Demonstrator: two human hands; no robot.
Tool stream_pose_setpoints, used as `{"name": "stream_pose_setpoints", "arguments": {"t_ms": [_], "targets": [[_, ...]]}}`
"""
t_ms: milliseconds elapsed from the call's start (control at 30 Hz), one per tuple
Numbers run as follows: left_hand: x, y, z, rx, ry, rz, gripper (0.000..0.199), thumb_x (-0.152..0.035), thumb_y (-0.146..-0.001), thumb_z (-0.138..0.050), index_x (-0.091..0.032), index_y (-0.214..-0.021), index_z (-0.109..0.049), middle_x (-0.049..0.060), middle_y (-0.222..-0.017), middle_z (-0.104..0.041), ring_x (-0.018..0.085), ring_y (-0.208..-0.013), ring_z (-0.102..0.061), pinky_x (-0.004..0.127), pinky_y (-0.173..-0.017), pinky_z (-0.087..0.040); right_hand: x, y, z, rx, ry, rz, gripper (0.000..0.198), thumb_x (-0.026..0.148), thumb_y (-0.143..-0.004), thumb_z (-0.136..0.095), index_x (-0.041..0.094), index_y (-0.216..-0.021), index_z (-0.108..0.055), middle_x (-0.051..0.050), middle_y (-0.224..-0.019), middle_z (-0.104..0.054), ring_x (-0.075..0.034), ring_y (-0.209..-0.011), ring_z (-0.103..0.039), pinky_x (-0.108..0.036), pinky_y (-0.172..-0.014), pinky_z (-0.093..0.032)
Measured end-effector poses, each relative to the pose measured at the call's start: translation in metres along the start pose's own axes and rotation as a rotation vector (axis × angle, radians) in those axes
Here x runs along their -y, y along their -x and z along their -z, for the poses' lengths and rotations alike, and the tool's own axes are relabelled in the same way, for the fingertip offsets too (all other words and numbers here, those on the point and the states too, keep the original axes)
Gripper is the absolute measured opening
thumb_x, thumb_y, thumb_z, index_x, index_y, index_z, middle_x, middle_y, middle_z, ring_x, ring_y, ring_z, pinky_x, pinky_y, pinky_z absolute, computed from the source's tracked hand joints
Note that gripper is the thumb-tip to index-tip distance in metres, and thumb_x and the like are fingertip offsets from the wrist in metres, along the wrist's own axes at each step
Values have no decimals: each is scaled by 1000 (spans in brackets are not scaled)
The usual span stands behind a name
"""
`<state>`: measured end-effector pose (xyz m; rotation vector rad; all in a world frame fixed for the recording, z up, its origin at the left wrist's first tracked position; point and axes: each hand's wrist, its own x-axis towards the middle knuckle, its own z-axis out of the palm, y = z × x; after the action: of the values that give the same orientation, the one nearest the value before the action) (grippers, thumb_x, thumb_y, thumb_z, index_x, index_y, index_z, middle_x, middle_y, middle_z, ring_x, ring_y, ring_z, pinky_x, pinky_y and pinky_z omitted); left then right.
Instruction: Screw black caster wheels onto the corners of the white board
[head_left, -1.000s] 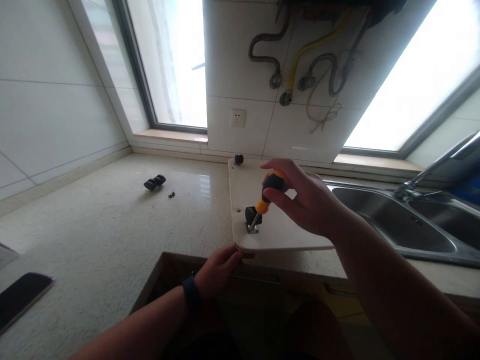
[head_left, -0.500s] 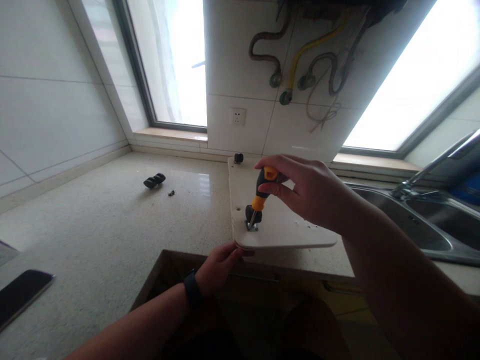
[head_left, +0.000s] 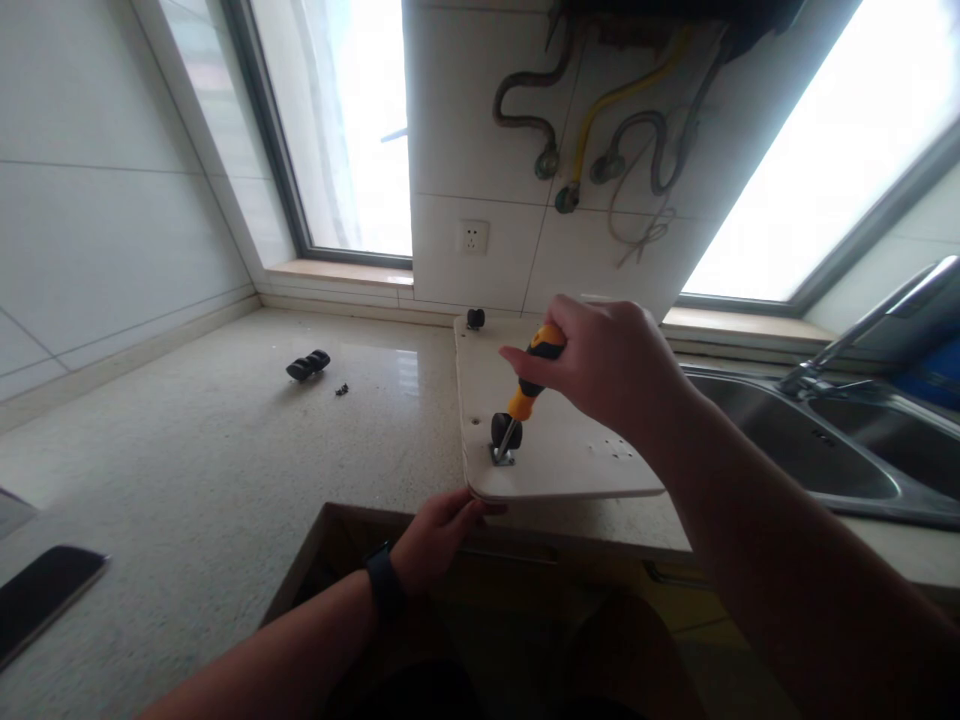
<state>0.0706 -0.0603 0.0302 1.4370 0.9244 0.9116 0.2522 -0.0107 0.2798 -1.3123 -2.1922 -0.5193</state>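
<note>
My right hand [head_left: 600,355] is closed round the orange and black handle of a screwdriver [head_left: 520,404]. The tool leans to the right, its tip down at the metal plate of a black caster [head_left: 507,430] near the front left corner of a white board [head_left: 555,478]. My left hand [head_left: 444,522] grips that corner from below, some fingers hidden under the edge. Another black caster [head_left: 475,319] stands at the board's far left corner. Small holes show in the board's right part.
Loose black casters [head_left: 308,365] and a little pile of screws [head_left: 342,390] lie on the speckled counter [head_left: 375,440] to the left. A dark phone-like object [head_left: 49,595] rests at the left edge. A steel sink [head_left: 795,440] with a faucet [head_left: 862,325] is at the right.
My right hand has turned and shifted slightly right, tilting the screwdriver further over, with the thumb now pointing off the handle. The tip stays at the caster plate. My left hand has stayed put.
</note>
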Motion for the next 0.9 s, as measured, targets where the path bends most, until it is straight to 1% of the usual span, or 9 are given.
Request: {"name": "stream_pose_setpoints", "arguments": {"t_ms": [133,233,300,400,500,567,700,800,900], "targets": [[-1,0,0,4,-33,-5,45,-51,-100,-50,-18,-118,-74,8,-100,-73,19,-82,-58,31,-77,-44,3,0,1,43,65,-70,44,64,-83,-62,21,-75,-54,0,-59,-48,-13,-51,-35,-31,-53,-21],[-4,-1,0,-5,-76,-24,44,-48,-101,-48,-17,-118,-73,8,-98,-73,19,-82,-58,31,-78,-45,2,4,2,52,52,-67,43,64,-87,-57,22,-81,-55,0,-63,-52,-14,-54,-38,-31,-55,-22],[-5,-2,1,-13,-111,-37,42,-46,-102,-48,-16,-116,-73,8,-97,-72,19,-83,-59,32,-79,-46,0,7,3,77,-21,-68,41,63,-87,-58,22,-88,-55,0,-66,-55,-15,-56,-43,-30,-55,-25],[-8,-3,3,3,-170,-66,39,-42,-103,-46,-17,-116,-72,8,-98,-73,19,-86,-62,32,-81,-48,-3,11,4,151,-197,-71,40,58,-83,-67,23,-99,-54,1,-72,-59,-15,-60,-49,-29,-55,-31],[-11,-3,12,50,-274,-143,34,-38,-104,-46,-20,-120,-70,8,-109,-74,20,-97,-66,33,-88,-50,-6,14,8,179,-321,-63,36,51,-82,-72,24,-99,-55,2,-73,-60,-14,-61,-52,-28,-55,-35],[-14,-5,21,94,-431,-210,30,-35,-103,-49,-22,-117,-72,8,-112,-73,21,-101,-67,33,-91,-51,-8,16,13,136,-365,-80,34,51,-81,-74,24,-95,-56,3,-71,-59,-13,-59,-52,-28,-53,-36],[-16,-11,46,132,-828,-342,25,-34,-101,-54,-22,-106,-76,7,-96,-76,21,-93,-67,33,-84,-52,-15,23,23,-79,-436,-138,35,52,-79,-76,25,-91,-58,3,-69,-58,-13,-55,-52,-28,-49,-39],[-14,-18,70,49,-960,-382,26,-35,-102,-54,-22,-106,-76,7,-94,-77,21,-92,-68,32,-82,-53,-26,34,20,-235,-566,-219,30,44,-79,-78,24,-90,-59,-1,-76,-64,-16,-59,-60,-32,-54,-47],[-7,-26,104,-114,-1036,-345,25,-37,-101,-55,-25,-107,-76,6,-98,-78,20,-94,-69,31,-85,-53,-43,52,-2,-333,-834,-385,27,38,-78,-79,25,-89,-58,-5,-78,-68,-22,-63,-68,-36,-55,-54]]}}
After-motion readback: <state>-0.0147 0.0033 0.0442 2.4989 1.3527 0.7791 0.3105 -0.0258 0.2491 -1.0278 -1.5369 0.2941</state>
